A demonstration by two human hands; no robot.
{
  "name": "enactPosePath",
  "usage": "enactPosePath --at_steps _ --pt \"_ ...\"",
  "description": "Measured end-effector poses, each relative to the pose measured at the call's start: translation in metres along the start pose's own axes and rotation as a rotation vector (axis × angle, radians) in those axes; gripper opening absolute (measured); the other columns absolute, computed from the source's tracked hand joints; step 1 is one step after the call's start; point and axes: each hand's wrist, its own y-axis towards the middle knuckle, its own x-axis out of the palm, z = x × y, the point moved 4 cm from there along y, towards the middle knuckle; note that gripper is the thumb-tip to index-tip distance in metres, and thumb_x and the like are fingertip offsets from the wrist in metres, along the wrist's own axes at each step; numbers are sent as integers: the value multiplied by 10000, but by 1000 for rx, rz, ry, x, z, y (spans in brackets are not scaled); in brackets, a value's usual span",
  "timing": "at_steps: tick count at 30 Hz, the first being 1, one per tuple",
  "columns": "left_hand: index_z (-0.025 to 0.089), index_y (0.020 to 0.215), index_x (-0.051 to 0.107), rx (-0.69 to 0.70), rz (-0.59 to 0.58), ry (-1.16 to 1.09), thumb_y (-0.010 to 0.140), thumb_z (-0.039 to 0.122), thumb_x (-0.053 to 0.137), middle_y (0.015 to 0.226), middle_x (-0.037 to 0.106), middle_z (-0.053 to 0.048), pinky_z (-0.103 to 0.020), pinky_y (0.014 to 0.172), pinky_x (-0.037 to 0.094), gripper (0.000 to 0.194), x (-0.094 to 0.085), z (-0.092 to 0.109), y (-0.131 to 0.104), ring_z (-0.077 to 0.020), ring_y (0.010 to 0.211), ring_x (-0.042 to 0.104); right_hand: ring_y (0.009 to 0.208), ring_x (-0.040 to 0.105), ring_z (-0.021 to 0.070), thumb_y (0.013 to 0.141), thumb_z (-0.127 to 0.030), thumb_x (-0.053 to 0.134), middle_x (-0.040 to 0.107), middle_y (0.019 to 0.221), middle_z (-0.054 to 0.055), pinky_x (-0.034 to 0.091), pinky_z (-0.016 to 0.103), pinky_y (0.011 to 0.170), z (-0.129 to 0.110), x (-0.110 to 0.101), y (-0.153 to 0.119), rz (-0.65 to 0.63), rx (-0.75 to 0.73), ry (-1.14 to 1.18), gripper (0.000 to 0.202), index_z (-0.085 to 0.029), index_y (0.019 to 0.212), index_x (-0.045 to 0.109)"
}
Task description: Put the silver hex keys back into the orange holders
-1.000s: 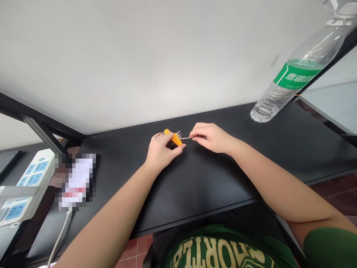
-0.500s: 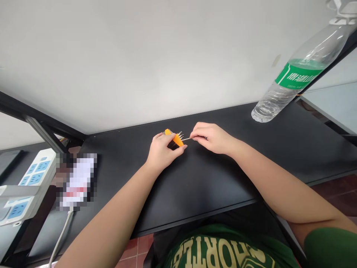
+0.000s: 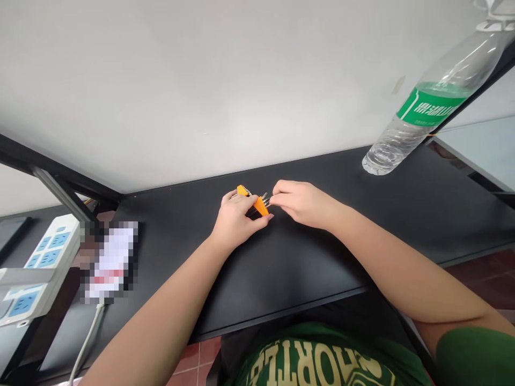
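My left hand (image 3: 237, 219) is closed around an orange plastic holder (image 3: 262, 207), above the black table. Several thin metal rods (image 3: 265, 199) stick out of the holder's right side, and dark shafts show between my thumb and fingers. Their exact kind is too small to tell. The fingertips of my right hand (image 3: 298, 201) pinch together right at the rod ends, close beside the holder. They cover most of the thin metal rod they grip.
A tall water bottle (image 3: 402, 131) with a green label stands at the back right by the wall. At the left lie a blurred phone-like object (image 3: 115, 257) with a white cable (image 3: 90, 332) and a white power strip (image 3: 52, 262). The black table (image 3: 289, 273) meets the wall behind.
My right hand has moved slightly left, closing the gap to the orange holder. The length of rod that showed between hand and holder is now mostly hidden. My left hand keeps its grip.
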Motion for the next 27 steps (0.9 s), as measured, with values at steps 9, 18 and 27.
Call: enactPosePath --at_steps 9,18,27 --pt "239 795 603 10 42 -62 807 403 754 705 610 60 -420 1166 413 224 -2 1 0 -142 703 610 751 544 146 961 -133 526 615 997 35 416 275 685 11 21 4 25 181 151 110 -202 953 612" --pt "241 784 578 -28 35 -51 800 436 786 699 589 66 -437 1182 410 285 0 -3 0 -139 682 589 779 591 164 910 -201 623 655 1032 68 423 298 683 71 2 -9 -136 506 -133 100 -197 931 721" --pt "261 848 655 -23 50 -46 791 482 784 776 691 37 -473 1170 437 262 2 -6 0 -185 765 668 681 604 179 756 -119 702 688 832 72 393 288 550 81 5 -10 -197 559 -207 105 -199 707 654"
